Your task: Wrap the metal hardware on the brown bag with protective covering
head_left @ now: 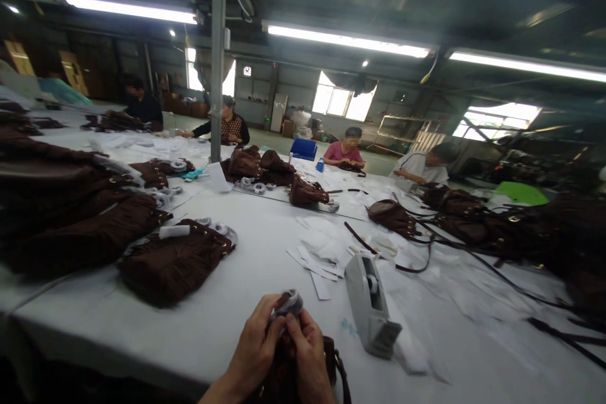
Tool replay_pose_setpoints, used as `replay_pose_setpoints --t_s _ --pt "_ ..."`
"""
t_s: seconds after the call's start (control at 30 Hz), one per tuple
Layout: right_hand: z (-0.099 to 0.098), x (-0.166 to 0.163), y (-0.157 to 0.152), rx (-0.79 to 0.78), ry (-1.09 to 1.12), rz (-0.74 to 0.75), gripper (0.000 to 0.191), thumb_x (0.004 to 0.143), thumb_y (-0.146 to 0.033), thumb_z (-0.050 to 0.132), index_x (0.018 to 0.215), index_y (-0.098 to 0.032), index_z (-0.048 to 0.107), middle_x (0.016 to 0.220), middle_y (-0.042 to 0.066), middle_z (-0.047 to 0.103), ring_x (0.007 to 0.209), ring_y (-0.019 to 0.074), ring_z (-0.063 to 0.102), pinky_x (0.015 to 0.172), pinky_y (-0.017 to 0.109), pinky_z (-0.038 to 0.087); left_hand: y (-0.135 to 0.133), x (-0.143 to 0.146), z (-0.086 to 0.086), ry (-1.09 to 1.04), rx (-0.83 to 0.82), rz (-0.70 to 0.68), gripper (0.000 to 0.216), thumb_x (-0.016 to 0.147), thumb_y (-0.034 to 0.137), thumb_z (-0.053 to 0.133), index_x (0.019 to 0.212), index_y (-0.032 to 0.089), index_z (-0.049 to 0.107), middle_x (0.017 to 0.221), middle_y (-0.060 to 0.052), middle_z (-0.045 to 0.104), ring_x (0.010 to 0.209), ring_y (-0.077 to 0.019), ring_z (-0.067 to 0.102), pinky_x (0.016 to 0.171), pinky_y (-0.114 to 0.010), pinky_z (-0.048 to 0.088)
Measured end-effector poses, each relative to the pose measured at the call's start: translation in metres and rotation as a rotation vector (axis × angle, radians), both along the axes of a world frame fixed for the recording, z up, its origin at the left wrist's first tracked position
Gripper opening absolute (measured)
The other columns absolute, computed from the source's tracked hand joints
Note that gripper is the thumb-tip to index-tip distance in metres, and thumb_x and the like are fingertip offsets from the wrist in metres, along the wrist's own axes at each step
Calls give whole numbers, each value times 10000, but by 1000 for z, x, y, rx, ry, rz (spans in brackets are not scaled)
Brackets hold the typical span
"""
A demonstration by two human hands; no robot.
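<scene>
Head view: brown bag [284, 369] upright between hands.

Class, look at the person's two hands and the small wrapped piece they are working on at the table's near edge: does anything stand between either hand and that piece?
Nothing visible does. The left hand and right hand both already touch the wrapped piece, pinching it atop the brown bag. The tape dispenser sits apart, to the right.
</scene>
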State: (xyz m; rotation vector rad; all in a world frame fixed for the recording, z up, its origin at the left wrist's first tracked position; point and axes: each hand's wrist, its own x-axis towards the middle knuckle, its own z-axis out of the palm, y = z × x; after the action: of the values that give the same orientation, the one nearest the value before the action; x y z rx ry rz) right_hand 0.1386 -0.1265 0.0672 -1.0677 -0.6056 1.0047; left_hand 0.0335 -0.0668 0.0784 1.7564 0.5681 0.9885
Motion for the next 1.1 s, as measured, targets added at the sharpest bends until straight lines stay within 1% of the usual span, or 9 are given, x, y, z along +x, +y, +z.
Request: replay_pose_setpoints --t_s 0.07,0.17,0.27,0.37,0.53,0.63,0.77,0.9,1.1 --pt "-1 -1 -2 -19 -6 -22 395 750 -393 710 1071 -175 633 918 59 671 825 187 603 725 273 486 -1 0 1 14 9 -55 263 926 320 407 1126 229 551 1066 -73 628 996 -212 578 892 -335 443" --pt "-2 -3 -2 -60 -31 -66 378 749 -427 704 1001 -150 656 771 26 639 678 142 564 623 232 462 0 1 -1 54 -10 -54 222 927 332 408 1029 219 570 926 -46 640 856 -196 589 784 -298 451" --pt "0 -2 1 -107 -53 -59 387 733 -467 709 916 -128 672 575 -33 526 505 80 434 470 182 355 3 3 -5 95 -72 -11 218 923 365 420 903 198 557 747 -9 585 694 -167 548 655 -262 420" --pt "7 4 1 -186 -103 -13 397 726 -498 706 824 -114 673 479 -63 442 413 50 329 392 173 245 8 3 -8 92 -174 -13 242 906 408 455 833 187 519 648 26 517 593 -134 485 570 -237 380" --pt "18 14 -12 -187 -76 101 378 728 -444 730 923 -123 692 592 -14 575 461 49 427 450 163 330 21 -2 -7 -22 -377 -111 295 858 461 539 825 169 520 675 29 515 588 -107 448 536 -213 361" --pt "19 15 -17 -156 -45 133 343 740 -416 729 934 -134 701 618 -12 578 481 43 420 465 159 337 25 -4 -7 -79 -464 -204 325 831 476 582 871 156 542 679 30 517 569 -94 435 510 -202 341" --pt "15 10 -10 -148 -49 67 305 731 -417 733 857 -141 700 565 -33 542 466 42 390 437 153 299 25 -4 -6 -101 -494 -293 359 838 479 575 950 137 581 720 -2 577 580 -100 469 501 -201 342" --pt "14 7 -5 -161 -90 12 327 705 -441 741 815 -137 692 542 -37 535 454 44 381 426 158 285 25 -4 -4 -81 -481 -249 351 828 473 595 888 128 620 642 16 564 523 -80 426 469 -195 298" --pt "10 8 -9 -208 -154 22 355 714 -445 728 857 -122 690 561 -23 561 455 50 402 429 164 305 30 -3 -2 -82 -543 -292 380 784 504 629 794 124 604 586 29 541 464 -65 378 431 -194 242"
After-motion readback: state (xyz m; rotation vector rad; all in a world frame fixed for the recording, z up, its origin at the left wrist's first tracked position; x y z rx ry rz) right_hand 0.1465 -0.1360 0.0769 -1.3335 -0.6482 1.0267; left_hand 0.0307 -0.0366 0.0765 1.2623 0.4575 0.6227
